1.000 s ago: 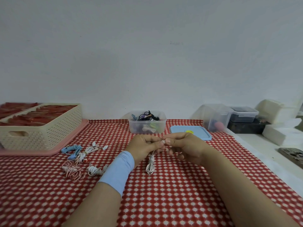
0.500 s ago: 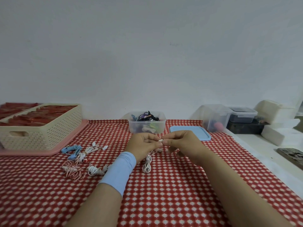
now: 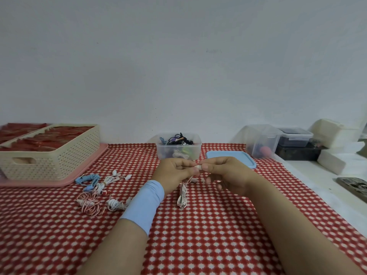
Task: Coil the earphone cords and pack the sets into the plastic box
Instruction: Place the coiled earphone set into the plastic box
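Legible text, labels, brands, numbers, signs: none. The plastic box (image 3: pixel 178 153), blue lid (image 3: pixel 230 158) and basket (image 3: pixel 59 155) show plain surfaces; farther containers too blurred to tell.

The left hand (image 3: pixel 174 173) hides part of the earphone cord (image 3: pixel 182 197).

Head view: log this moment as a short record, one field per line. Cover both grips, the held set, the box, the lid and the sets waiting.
white earphone set: coiled bundle hangs below the hands; contact with the checked cloth unclear
left grip: pinches a small white piece at the set's top
right grip: pinches the same piece, thumb tips nearly meeting
plastic box: open, behind the hands, holds cords
blue lid: flat on the cloth, right of the box
loose sets: several on the cloth, left of the left forearm
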`<state>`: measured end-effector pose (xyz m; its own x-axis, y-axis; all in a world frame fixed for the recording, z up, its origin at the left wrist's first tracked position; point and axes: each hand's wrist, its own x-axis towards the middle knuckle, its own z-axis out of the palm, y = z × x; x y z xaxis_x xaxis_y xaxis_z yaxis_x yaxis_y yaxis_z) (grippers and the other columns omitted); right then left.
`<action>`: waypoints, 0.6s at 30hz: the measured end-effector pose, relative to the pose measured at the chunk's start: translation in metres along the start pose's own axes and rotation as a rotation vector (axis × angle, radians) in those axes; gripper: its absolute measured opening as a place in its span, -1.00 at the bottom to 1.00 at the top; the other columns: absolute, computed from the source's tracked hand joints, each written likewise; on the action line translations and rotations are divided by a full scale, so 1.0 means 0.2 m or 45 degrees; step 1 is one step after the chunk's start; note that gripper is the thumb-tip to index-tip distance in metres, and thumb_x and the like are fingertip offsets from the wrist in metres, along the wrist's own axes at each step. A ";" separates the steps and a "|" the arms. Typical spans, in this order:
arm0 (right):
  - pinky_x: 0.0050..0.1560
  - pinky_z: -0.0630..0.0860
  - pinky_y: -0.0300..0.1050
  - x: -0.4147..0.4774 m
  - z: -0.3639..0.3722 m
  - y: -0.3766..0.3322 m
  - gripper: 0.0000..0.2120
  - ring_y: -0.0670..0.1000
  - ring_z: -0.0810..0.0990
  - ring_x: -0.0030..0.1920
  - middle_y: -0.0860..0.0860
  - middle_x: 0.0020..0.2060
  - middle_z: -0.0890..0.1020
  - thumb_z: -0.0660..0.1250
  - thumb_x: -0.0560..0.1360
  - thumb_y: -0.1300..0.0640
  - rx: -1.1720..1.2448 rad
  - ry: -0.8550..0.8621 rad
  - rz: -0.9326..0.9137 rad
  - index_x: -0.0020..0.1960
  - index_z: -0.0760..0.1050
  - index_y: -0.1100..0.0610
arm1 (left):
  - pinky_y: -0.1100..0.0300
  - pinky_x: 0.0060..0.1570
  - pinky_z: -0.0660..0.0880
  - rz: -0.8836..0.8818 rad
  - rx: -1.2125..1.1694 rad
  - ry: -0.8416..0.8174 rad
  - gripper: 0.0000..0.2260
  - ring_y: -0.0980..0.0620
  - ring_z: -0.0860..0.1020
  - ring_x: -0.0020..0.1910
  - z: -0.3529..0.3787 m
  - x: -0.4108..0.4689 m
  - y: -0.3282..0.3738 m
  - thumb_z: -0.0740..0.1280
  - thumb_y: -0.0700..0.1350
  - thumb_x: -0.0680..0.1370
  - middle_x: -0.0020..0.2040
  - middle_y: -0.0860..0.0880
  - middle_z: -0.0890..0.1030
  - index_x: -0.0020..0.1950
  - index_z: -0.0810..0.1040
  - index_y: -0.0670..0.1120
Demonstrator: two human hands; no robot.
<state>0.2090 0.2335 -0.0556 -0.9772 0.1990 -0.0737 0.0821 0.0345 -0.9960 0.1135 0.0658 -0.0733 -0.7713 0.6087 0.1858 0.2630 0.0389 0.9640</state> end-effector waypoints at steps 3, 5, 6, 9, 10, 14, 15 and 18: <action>-0.53 0.39 -0.27 0.00 -0.01 0.01 -0.73 -0.04 0.62 -0.31 0.12 -0.13 0.72 0.49 0.36 0.11 0.014 -0.035 0.032 0.03 0.71 0.19 | 0.40 -0.16 0.54 -0.008 -0.006 -0.093 -0.87 0.16 0.69 -0.14 0.00 0.00 0.01 0.49 -0.20 0.47 -0.14 0.01 0.74 0.00 0.68 -0.09; -0.54 0.39 -0.28 0.01 -0.02 0.01 -0.68 -0.04 0.62 -0.30 0.13 -0.12 0.71 0.50 0.34 0.10 0.030 -0.060 0.032 0.06 0.70 0.20 | 0.41 -0.18 0.53 -0.002 -0.020 -0.115 -0.88 0.17 0.69 -0.16 0.00 0.00 0.02 0.48 -0.21 0.48 -0.13 -0.01 0.73 0.00 0.68 -0.11; -0.54 0.40 -0.28 0.01 -0.02 0.01 -0.67 -0.03 0.63 -0.28 0.13 -0.10 0.71 0.50 0.34 0.09 0.033 -0.074 0.029 0.07 0.69 0.19 | 0.41 -0.18 0.53 0.003 -0.034 -0.119 -0.88 0.16 0.69 -0.16 0.00 0.00 0.02 0.47 -0.21 0.48 -0.13 -0.02 0.73 0.01 0.68 -0.12; -0.53 0.39 -0.28 0.01 -0.02 0.01 -0.64 -0.03 0.64 -0.27 0.15 -0.06 0.71 0.50 0.33 0.07 -0.001 -0.089 0.017 0.08 0.69 0.20 | 0.33 -0.08 0.56 -0.001 -0.044 -0.152 -0.87 0.08 0.70 -0.10 -0.01 0.01 0.00 0.47 -0.19 0.48 -0.12 -0.05 0.73 0.02 0.68 -0.14; -0.53 0.38 -0.28 0.01 -0.02 0.01 -0.65 -0.03 0.64 -0.28 0.16 -0.07 0.71 0.50 0.33 0.07 -0.025 -0.079 0.012 0.07 0.69 0.21 | 0.29 -0.02 0.57 -0.003 -0.029 -0.173 -0.85 0.06 0.70 -0.06 -0.01 0.01 0.00 0.48 -0.18 0.48 -0.11 -0.06 0.73 0.03 0.68 -0.14; -0.53 0.33 -0.28 0.01 -0.02 0.00 -0.68 -0.02 0.63 -0.29 0.13 -0.11 0.72 0.51 0.32 0.04 -0.090 -0.053 -0.016 0.02 0.70 0.17 | 0.30 -0.03 0.57 -0.002 0.009 -0.188 -0.87 0.08 0.70 -0.08 -0.03 0.02 0.00 0.48 -0.18 0.48 -0.11 -0.05 0.73 0.01 0.68 -0.14; -0.51 0.32 -0.27 0.00 -0.02 -0.01 -0.69 -0.01 0.63 -0.29 0.11 -0.11 0.73 0.51 0.34 0.02 -0.098 -0.039 -0.030 0.02 0.70 0.16 | 0.32 -0.05 0.56 0.003 0.027 -0.184 -0.89 0.09 0.70 -0.09 -0.03 0.02 0.02 0.48 -0.19 0.48 -0.12 -0.03 0.73 -0.01 0.68 -0.13; -0.44 0.37 -0.23 -0.02 -0.07 -0.05 -0.79 -0.04 0.61 -0.33 -0.01 -0.08 0.75 0.45 0.50 0.00 -0.264 0.164 -0.104 0.03 0.69 0.10 | 0.39 -0.06 0.54 0.051 0.287 -0.245 -0.88 0.15 0.68 -0.08 -0.05 0.01 0.04 0.53 -0.13 0.44 -0.12 0.04 0.73 -0.03 0.70 -0.06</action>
<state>0.2149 0.2453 -0.0450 -0.9503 0.3102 0.0267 0.0554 0.2530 -0.9659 0.1086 0.0602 -0.0631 -0.6392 0.7516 0.1628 0.4297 0.1735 0.8862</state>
